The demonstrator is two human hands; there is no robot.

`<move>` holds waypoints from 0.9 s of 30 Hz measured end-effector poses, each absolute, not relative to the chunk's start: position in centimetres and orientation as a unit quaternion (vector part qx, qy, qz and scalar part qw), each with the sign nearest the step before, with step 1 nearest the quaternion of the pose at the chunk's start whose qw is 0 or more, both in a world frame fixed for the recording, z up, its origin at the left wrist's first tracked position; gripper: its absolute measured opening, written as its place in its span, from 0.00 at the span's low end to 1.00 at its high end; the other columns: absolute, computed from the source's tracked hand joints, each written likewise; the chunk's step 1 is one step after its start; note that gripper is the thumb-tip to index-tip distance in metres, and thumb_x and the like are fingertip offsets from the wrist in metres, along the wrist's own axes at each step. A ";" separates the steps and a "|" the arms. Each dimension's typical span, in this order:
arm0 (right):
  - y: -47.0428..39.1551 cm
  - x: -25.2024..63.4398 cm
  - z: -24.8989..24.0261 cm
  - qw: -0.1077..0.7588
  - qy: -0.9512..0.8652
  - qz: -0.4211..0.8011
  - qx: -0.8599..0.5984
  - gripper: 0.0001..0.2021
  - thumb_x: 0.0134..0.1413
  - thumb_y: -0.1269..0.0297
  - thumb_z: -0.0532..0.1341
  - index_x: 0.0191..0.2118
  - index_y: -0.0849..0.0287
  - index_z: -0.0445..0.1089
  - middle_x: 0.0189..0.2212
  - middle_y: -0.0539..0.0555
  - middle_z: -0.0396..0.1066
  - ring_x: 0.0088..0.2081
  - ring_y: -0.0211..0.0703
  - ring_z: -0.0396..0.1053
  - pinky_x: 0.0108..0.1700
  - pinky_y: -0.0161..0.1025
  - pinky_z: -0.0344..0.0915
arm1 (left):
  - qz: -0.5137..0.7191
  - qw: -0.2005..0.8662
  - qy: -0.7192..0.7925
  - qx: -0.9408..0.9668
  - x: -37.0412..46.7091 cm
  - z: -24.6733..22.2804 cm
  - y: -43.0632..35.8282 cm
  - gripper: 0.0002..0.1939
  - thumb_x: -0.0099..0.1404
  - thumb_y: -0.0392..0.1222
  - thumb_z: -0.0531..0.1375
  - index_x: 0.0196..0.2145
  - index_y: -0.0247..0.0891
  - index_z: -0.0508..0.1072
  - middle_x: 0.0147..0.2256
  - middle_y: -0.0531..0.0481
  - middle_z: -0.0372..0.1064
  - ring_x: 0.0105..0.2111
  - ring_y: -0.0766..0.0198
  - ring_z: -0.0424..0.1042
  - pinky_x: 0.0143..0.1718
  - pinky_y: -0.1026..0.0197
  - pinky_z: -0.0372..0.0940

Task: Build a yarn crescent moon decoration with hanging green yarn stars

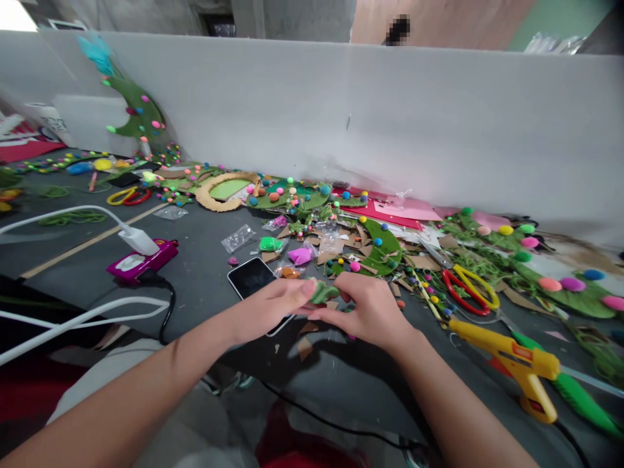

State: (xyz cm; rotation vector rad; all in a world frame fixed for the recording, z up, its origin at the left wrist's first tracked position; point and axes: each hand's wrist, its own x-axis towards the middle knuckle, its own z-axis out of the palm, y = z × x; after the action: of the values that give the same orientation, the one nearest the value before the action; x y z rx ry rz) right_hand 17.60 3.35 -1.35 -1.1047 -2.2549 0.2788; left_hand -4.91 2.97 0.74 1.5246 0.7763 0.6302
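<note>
A small crumpled green piece (322, 292), perhaps felt or clay, is held between both hands near the table's front edge. My left hand (275, 305) has its thumb pressed on the left side of the piece. On the right side, my right hand (368, 309) grips it with bent fingers and thumb. Partly under my left hand lies a phone (251, 278) with a dark screen. Just beyond the hands are small bags with green (270, 244), pink (299, 255) and orange (288, 272) contents, and a green crescent (385, 250) with coloured balls.
A yellow glue gun (511, 357) and red-yellow scissors (470, 289) lie at the right. At the left are a purple power strip (141, 261) with white and black cables, and more scissors (129, 195). A grey partition (273, 110) stands behind cardboard scraps (361, 237).
</note>
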 end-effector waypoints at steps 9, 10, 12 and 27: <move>2.7 16.8 -0.6 0.237 -0.870 0.138 -0.409 0.18 0.69 0.55 0.54 0.28 0.57 0.59 0.24 0.48 0.63 0.27 0.36 0.55 0.31 0.38 0.46 | 0.188 0.709 0.349 0.583 -5.2 2.0 2.8 0.40 0.66 0.73 0.52 0.52 0.32 0.76 0.51 0.32 0.76 0.48 0.48 0.77 0.48 0.51 0.69; 2.6 16.9 -0.5 0.247 -0.860 0.154 -0.419 0.17 0.70 0.57 0.53 0.28 0.57 0.60 0.24 0.48 0.62 0.26 0.35 0.55 0.31 0.38 0.46 | 0.194 0.707 0.367 0.572 -5.3 2.2 2.9 0.40 0.66 0.73 0.53 0.53 0.32 0.76 0.49 0.32 0.77 0.44 0.50 0.78 0.44 0.52 0.70; 2.8 17.1 -0.4 0.267 -0.840 0.176 -0.439 0.18 0.71 0.57 0.52 0.28 0.57 0.60 0.23 0.47 0.61 0.25 0.35 0.55 0.30 0.38 0.47 | 0.221 0.697 0.404 0.550 -5.5 2.4 3.1 0.40 0.64 0.72 0.56 0.56 0.33 0.74 0.46 0.33 0.79 0.38 0.53 0.78 0.37 0.55 0.70; 5.1 18.6 -0.7 0.462 -0.591 0.399 -0.527 0.13 0.50 0.71 0.62 0.41 0.58 0.78 0.39 0.54 0.75 0.35 0.40 0.68 0.34 0.37 0.64 | 0.210 0.118 0.579 0.779 -5.0 -1.4 11.7 0.25 0.60 0.51 0.65 0.51 0.34 0.78 0.48 0.33 0.78 0.51 0.34 0.74 0.51 0.39 0.66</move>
State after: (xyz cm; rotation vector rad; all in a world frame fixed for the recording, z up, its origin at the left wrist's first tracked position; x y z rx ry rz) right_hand 18.56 5.10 -0.68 -1.2962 -1.4542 0.9819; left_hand -5.01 11.72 -1.38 2.2784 1.6944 0.6146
